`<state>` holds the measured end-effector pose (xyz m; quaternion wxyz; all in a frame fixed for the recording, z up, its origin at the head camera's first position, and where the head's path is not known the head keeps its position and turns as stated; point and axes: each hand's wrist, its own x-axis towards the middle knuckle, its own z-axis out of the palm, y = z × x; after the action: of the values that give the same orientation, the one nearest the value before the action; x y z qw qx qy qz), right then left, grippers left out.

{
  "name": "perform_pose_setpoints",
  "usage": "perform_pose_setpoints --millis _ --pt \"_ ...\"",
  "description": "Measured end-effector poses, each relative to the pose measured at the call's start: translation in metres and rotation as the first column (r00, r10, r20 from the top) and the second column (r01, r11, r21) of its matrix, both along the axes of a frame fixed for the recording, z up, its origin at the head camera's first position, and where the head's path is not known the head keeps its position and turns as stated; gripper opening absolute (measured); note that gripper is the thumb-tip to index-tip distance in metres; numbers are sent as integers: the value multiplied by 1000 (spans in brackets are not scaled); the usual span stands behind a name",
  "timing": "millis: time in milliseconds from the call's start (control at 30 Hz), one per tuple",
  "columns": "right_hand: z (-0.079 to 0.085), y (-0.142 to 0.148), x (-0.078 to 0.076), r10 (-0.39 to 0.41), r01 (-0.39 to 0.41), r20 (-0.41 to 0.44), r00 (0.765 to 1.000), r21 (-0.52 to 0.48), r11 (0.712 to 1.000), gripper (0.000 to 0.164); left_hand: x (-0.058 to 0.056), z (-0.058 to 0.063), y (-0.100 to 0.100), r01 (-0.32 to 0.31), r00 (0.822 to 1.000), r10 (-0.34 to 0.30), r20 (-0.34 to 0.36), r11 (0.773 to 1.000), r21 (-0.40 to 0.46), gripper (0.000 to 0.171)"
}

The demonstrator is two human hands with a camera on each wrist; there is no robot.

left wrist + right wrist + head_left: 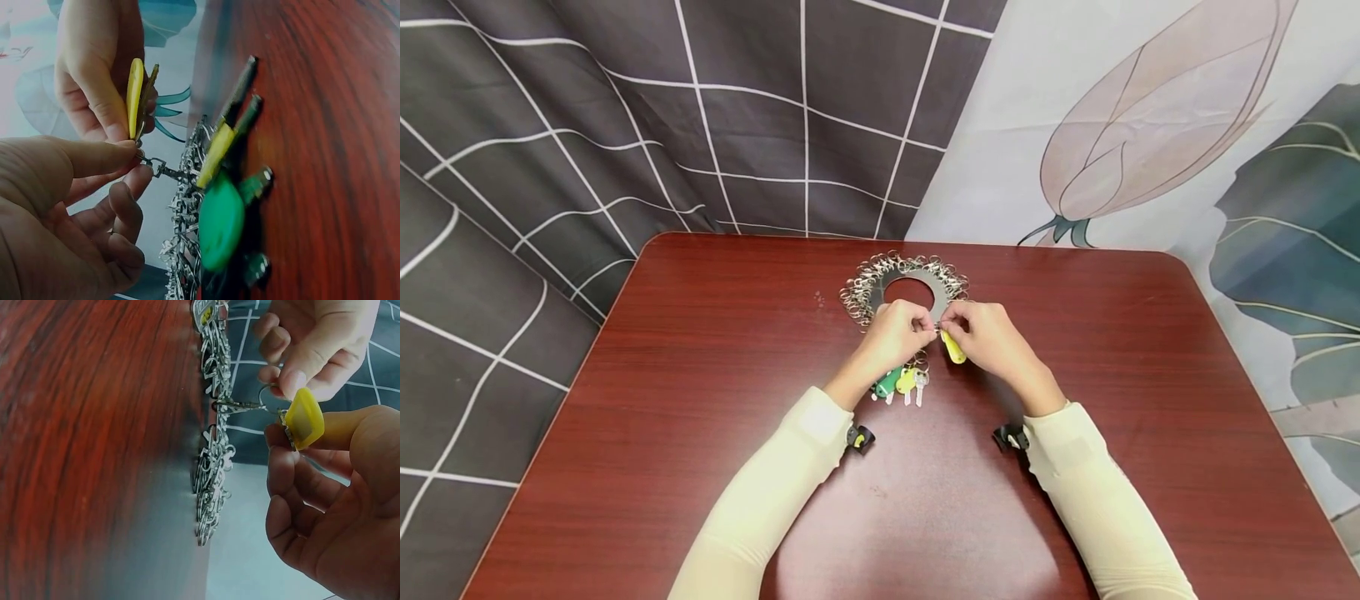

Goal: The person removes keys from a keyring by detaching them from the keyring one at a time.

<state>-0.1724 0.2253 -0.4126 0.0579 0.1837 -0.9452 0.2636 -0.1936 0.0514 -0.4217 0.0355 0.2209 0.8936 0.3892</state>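
Note:
My left hand pinches a small metal split ring between thumb and forefinger. That ring hangs on a swivel clasp, which is linked to a flat grey ring-shaped holder. Close on the right, my right hand pinches a yellow key tag together with a key, right beside the split ring. Whether the key and tag are threaded on the ring cannot be told. Many more clasps and split rings fringe the holder.
Below the left hand, a green key tag, another yellow tag and several keys lie at the holder's near side. The red-brown table reaches back to a dark checked curtain and a floral one.

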Motion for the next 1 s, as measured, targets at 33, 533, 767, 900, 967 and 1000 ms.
perform_pose_setpoints --millis 33,533,767,900,967,1000 --pt "0 0 0 2 -2 -3 1000 1 1000 8 0 0 0 -2 1000 2 -2 1000 -8 14" --pt "-3 0 -1 27 -27 -15 1000 -1 1000 8 -1 -3 0 4 999 -4 36 1000 14 12" --pt "-2 0 -1 48 -48 -28 998 4 999 8 -1 -2 1 -14 1000 14 24 1000 6 14" --pt "-2 0 -1 54 -53 -30 998 10 999 7 0 -2 3 -23 1000 23 22 1000 7 12" --pt "-2 0 -1 46 -46 -33 998 9 999 8 0 -2 3 -26 1000 26 18 1000 7 11" --pt "-2 0 -2 44 -44 -35 998 7 999 8 0 -3 3 -26 1000 26 11 1000 7 12"
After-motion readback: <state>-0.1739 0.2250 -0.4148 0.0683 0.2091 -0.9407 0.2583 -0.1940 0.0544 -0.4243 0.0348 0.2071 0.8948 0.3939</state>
